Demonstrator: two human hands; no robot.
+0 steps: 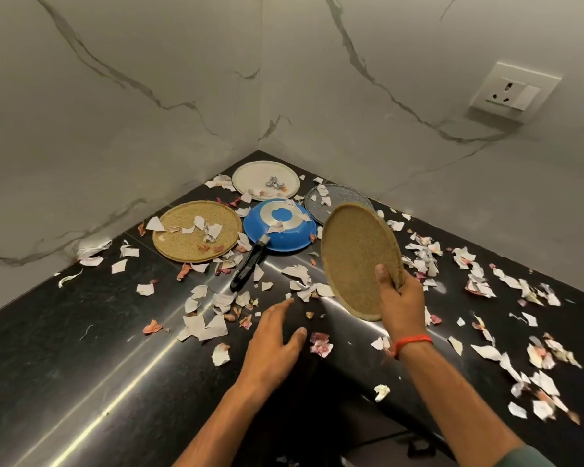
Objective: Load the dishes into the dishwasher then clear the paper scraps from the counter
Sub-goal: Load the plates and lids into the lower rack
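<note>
Nearest us, our left hand (277,328) rests flat with fingers straight on the black tabletop (81,365), among torn paper scraps (206,326). Our right hand (400,298) grips a tan plate (354,251), lifted and tilted. Farther back lie an upturned blue pan (279,227), another tan plate (196,230), a white plate (265,180) and a glass plate (341,200).

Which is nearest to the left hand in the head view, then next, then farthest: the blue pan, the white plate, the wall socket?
From the left hand:
1. Blue pan, upside down, mid-counter just beyond the hand.
2. White plate, in the back corner.
3. Wall socket, high on the right wall.
</note>
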